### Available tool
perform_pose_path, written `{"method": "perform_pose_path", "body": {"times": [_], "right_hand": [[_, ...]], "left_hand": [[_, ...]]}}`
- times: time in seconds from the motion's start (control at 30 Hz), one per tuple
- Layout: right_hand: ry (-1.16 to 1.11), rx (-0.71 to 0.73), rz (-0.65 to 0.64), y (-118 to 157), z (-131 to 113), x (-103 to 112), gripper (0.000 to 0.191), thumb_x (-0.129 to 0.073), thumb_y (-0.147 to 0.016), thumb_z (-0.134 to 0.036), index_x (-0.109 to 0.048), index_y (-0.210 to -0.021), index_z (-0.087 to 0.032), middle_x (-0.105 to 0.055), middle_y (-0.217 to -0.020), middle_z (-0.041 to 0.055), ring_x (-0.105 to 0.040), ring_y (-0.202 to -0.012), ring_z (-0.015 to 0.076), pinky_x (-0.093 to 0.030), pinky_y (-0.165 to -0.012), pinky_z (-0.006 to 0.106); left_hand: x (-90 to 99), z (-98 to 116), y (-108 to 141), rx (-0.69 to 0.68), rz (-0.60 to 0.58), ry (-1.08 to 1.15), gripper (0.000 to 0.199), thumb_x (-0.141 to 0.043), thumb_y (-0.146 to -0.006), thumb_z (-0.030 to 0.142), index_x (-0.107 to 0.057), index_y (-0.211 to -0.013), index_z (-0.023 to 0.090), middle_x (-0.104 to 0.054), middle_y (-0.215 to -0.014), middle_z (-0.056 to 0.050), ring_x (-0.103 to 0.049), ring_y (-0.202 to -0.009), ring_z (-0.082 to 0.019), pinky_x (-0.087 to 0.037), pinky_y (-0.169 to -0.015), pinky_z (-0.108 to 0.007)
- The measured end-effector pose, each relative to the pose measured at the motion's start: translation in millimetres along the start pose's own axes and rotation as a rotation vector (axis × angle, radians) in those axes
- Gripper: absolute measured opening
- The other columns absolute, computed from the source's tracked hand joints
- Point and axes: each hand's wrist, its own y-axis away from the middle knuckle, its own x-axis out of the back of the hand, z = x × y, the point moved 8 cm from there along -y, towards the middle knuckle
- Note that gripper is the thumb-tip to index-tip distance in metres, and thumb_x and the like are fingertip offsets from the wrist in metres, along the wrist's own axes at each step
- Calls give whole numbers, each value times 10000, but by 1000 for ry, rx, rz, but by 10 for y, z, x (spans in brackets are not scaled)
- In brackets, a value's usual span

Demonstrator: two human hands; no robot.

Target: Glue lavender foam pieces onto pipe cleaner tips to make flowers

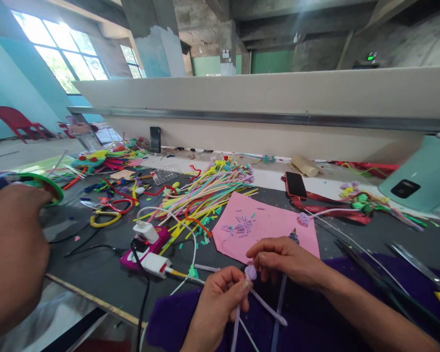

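"What does the dark table (106, 264) bear?"

"A pink sheet (271, 222), right of centre, beyond both hands."

"And the hands?"

"The right hand (291, 256) extends from the right, palm lowered, fingers bent above and beside the lilac flower (251, 272); whether they grip it cannot be told. The left hand (223, 298), angled up from the near side, pinches the flower's base between thumb and finger, nearer than the sheet."
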Motion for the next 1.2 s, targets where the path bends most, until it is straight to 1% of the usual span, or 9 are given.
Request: {"method": "perform_pose_path", "body": {"times": [0.13,0.23,0.37,0.63,0.7,0.83,0.93,1.07,1.2], "right_hand": [[-15,11,-43,4,-3,-88,223,-557,-788,-200,-626,-999,-180,-603,-775,9,-549,-622,97,-421,-512,183],[-38,3,-46,3,23,-127,172,-544,-795,-206,-652,-921,-160,-597,-702,-1,-538,-577,86,-409,-491,171],[-39,5,-24,-4,49,-125,160,-544,-795,-225,-666,-847,-137,-602,-671,3,-534,-535,75,-393,-465,156],[-34,19,8,-17,49,-109,186,-578,-781,-280,-679,-850,-141,-606,-650,3,-544,-525,82,-414,-467,164],[-30,12,-2,-14,48,-101,231,-561,-796,-322,-676,-881,-141,-611,-664,11,-551,-523,88,-417,-455,168],[11,18,1,6,4,-20,342,-463,-856,-383,-619,-1053,-152,-620,-734,34,-573,-543,102,-410,-436,174],[25,31,-35,23,-29,-10,318,-574,-794,-321,-607,-1077,-179,-617,-805,26,-566,-606,102,-418,-498,186],[5,89,-103,38,-71,-93,351,-683,-700,-243,-628,-1043,-189,-610,-807,1,-534,-682,103,-417,-607,211],[50,115,-88,36,-86,-127,284,-684,-701,-265,-663,-971,-178,-599,-789,7,-517,-656,102,-417,-581,204]], "left_hand": [[-4,12,9,-3,18,-22,204,-628,-715,310,-537,-611,160,-497,-393,56,-253,-313,-16,-134,-343,-157],[-33,3,13,11,-11,-40,201,-634,-710,323,-550,-623,161,-503,-404,52,-268,-325,-22,-152,-348,-160],[-36,16,16,1,2,-52,216,-640,-696,343,-559,-618,159,-510,-407,47,-267,-329,-27,-156,-349,-166],[-18,30,7,5,23,-66,235,-657,-668,363,-558,-608,159,-509,-400,52,-273,-329,-31,-160,-350,-172],[-17,22,8,8,19,-59,240,-656,-672,364,-553,-608,157,-513,-404,49,-275,-328,-30,-157,-350,-173],[-24,16,16,7,6,-31,225,-637,-705,344,-554,-620,152,-525,-427,42,-274,-332,-24,-148,-353,-172],[-28,11,14,19,4,-12,234,-629,-713,344,-557,-604,151,-517,-413,45,-260,-322,-21,-138,-352,-172],[-43,24,12,18,-10,-22,264,-621,-716,357,-557,-574,144,-498,-397,44,-256,-321,-22,-128,-357,-179],[-51,14,17,29,-21,-16,277,-631,-697,365,-547,-554,144,-488,-382,40,-250,-318,-28,-124,-357,-188]]}}
